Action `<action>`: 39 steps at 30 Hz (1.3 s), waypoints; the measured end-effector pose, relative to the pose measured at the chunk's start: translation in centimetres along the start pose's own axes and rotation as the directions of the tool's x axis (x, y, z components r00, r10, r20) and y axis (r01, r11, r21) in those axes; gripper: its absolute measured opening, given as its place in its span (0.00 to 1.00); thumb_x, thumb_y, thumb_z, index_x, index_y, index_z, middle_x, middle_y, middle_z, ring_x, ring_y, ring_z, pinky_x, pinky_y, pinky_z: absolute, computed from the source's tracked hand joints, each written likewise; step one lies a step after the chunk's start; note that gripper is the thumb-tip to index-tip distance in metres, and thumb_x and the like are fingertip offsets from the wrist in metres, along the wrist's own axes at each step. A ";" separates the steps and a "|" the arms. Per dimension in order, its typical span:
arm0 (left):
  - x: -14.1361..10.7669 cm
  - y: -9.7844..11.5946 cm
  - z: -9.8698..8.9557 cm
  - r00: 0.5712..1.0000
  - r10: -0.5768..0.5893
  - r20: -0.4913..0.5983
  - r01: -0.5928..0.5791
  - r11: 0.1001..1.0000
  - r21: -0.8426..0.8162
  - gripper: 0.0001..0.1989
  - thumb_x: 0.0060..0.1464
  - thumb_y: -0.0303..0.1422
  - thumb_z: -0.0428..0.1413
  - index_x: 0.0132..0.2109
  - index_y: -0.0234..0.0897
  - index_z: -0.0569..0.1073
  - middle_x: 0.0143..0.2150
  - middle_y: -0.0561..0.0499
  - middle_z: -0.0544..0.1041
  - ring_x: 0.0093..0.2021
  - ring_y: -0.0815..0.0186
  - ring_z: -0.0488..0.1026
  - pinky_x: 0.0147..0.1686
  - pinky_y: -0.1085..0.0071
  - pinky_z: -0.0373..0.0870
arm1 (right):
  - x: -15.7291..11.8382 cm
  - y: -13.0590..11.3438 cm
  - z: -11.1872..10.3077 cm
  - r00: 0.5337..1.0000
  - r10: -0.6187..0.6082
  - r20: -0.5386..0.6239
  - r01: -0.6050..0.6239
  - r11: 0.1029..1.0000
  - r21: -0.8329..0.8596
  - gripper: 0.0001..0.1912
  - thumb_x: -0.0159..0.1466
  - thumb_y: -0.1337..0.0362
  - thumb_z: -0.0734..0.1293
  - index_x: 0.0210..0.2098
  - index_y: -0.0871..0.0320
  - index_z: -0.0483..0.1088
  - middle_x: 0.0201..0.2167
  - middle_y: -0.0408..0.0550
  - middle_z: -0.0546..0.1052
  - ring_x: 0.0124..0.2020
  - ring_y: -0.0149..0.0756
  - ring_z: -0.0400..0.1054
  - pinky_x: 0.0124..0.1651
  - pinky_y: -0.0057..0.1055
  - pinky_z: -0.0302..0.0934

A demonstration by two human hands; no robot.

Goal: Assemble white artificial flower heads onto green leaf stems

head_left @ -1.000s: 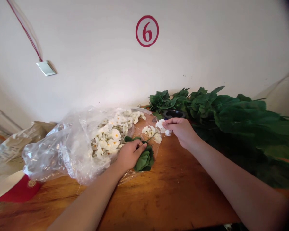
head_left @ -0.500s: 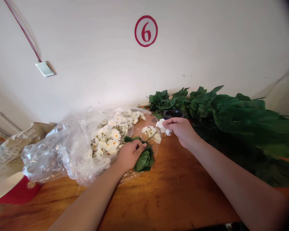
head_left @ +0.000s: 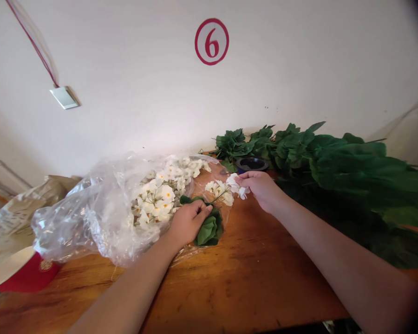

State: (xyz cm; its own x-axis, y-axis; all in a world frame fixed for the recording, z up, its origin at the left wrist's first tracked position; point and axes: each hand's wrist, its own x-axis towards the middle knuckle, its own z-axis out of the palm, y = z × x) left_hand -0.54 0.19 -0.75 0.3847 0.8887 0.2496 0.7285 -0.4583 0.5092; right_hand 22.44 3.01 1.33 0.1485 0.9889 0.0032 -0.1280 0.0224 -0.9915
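Gripping: left hand [head_left: 189, 222], one leaf bunch [head_left: 208, 231]; right hand [head_left: 262, 189], one white flower cluster [head_left: 234, 183].

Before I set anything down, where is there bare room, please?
The table shows bare wood between the left forearm and right forearm, and leftward, in front of the plastic bag. It is crowded by the white flowers and the green foliage.

The table [head_left: 251, 273] stands before the wall [head_left: 299, 69]. The bag [head_left: 73, 222] lies on its left half, with flowers [head_left: 164, 194] at the bag's right end. The tub [head_left: 28, 278] sits at the bag's front left. Leaves [head_left: 348, 157] occupy the table's right side, to the right of the right hand [head_left: 261, 188].
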 end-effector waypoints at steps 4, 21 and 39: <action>-0.1 0.2 -0.2 1.000 0.008 0.010 -0.008 1.000 0.008 0.20 0.62 0.47 0.44 0.28 0.38 0.65 0.25 0.55 0.69 0.27 0.67 0.67 0.29 0.72 0.58 | -0.5 -0.6 -0.3 0.978 0.074 0.196 -0.054 0.993 -0.104 0.16 0.50 0.59 0.72 0.36 0.59 0.70 0.24 0.43 0.72 0.20 0.28 0.62 0.20 0.24 0.52; -0.1 0.5 -0.3 0.999 0.033 0.024 -0.035 0.996 0.084 0.20 0.62 0.46 0.45 0.28 0.38 0.65 0.25 0.54 0.70 0.27 0.67 0.67 0.28 0.72 0.56 | 0.1 0.1 -1.2 0.897 -0.130 0.423 0.375 0.731 -0.571 0.19 0.48 0.68 0.69 0.42 0.56 0.75 0.31 0.43 0.76 0.25 0.30 0.66 0.26 0.23 0.57; -0.1 0.4 0.2 0.998 0.019 0.066 -0.026 0.993 0.115 0.18 0.62 0.44 0.45 0.30 0.39 0.69 0.27 0.52 0.73 0.29 0.64 0.69 0.28 0.70 0.55 | -0.7 0.1 -0.3 0.857 -0.316 0.408 0.514 0.462 -0.723 0.11 0.52 0.67 0.66 0.32 0.58 0.80 0.24 0.46 0.78 0.25 0.35 0.67 0.28 0.27 0.53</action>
State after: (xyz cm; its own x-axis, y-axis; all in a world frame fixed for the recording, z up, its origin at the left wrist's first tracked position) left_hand -0.19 -0.09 -0.77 0.4349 0.8771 0.2039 0.7786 -0.4800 0.4041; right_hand 22.60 2.28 1.22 -0.2322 0.9001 0.3686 0.7262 0.4125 -0.5500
